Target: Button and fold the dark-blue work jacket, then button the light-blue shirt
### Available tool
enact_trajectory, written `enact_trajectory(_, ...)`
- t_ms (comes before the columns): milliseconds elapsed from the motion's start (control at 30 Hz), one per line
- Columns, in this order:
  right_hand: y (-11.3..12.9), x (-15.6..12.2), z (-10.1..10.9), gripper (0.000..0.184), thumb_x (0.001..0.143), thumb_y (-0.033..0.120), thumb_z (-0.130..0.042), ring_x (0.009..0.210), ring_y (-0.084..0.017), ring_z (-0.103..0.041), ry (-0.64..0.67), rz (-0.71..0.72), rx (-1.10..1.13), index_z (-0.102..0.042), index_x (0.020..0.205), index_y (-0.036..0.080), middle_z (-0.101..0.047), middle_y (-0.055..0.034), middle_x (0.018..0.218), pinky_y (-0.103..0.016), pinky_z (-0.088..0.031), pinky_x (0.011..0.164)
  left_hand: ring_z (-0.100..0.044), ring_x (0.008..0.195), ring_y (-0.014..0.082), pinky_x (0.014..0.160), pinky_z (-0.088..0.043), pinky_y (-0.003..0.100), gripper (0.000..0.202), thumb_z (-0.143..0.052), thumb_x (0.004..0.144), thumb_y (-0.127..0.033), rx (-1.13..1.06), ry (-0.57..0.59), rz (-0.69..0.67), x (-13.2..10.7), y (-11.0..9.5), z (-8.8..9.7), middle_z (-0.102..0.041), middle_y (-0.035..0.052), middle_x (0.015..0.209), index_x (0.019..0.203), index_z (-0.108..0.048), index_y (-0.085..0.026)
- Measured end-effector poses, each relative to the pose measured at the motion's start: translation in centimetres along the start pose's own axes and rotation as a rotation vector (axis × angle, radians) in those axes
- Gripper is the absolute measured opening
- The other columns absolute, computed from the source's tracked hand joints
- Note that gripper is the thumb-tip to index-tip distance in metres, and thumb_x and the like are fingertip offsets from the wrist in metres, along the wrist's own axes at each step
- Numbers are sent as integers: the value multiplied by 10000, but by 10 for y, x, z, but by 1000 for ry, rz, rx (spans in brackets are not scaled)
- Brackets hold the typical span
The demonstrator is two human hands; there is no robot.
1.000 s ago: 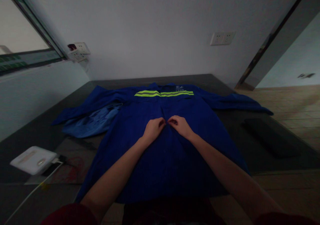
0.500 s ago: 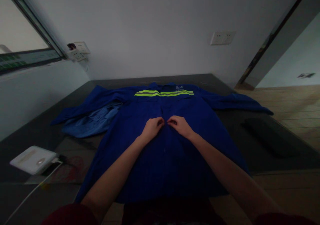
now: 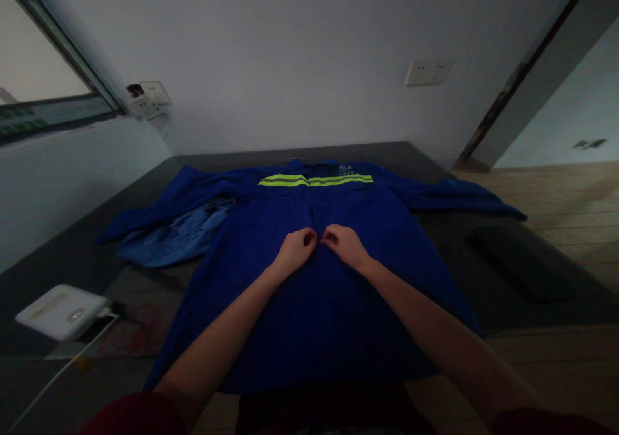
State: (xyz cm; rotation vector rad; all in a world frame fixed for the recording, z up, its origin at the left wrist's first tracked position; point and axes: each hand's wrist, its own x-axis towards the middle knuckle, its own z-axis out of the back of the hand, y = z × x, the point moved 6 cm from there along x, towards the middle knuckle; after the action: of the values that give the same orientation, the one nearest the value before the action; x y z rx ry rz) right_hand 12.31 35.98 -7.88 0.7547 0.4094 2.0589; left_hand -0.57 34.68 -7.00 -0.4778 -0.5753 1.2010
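Note:
A dark blue work jacket (image 3: 271, 332) with a yellow-green reflective stripe (image 3: 285, 180) across its chest lies spread on the dark table, sleeves out to both sides. My left hand (image 3: 296, 248) pinches the jacket's front edge near the middle. Close beside it, my right hand (image 3: 344, 245) pinches the other front edge, fingertips together. Only a small gap separates the two hands. Any button or fastener between the fingers is too small to make out. A lighter blue folded cloth (image 3: 176, 235) lies partly beneath the sleeve on the left.
On the left of the dark table (image 3: 435, 248) stands a white box-like device (image 3: 62, 311) with a white cable (image 3: 58, 377). A flat black object (image 3: 520, 264) lies on the right. Sockets (image 3: 429, 73) are on the wall behind, and a window frame is at the upper left.
Both hands stay at the jacket's front, with a very slight shift of the right fingers towards the left hand. The view has moved a little; the jacket lies as before.

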Motion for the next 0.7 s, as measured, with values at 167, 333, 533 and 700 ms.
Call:
enact_trajectory(167,3,-1,-1,99,831,164,-600,723,-153,-532,0,14,-68,-587,738,196,-592,-9,757,-251,-353,649,-584,662,150,597,-397,243,221,-492,864,-334,61,-26,31,-1,3,-1,-658,20,741,795,-634,-180)
enact_trajectory(333,6,-2,0,127,852,176,-579,746,-158,-540,-10,53,-82,-573,727,198,-593,-13,765,-253,-355,660,-525,602,132,558,-347,237,295,-453,877,-364,49,8,69,1,10,-8,-597,-1,649,716,-607,-171)
enact_trajectory(533,9,-3,4,117,848,174,-589,747,-160,-550,-39,67,-23,-596,734,199,-607,-17,772,-258,-366,672,-519,648,125,588,-370,218,245,-443,858,-256,-88,30,98,7,14,-9,-585,-14,654,730,-621,-146)
enact_trajectory(700,3,-1,4,118,836,188,-610,702,-146,-548,-71,22,81,-606,718,194,-611,-4,737,-249,-378,663,-549,659,137,593,-377,223,245,-449,866,-264,-31,9,59,5,13,-8,-624,3,685,760,-640,-155)
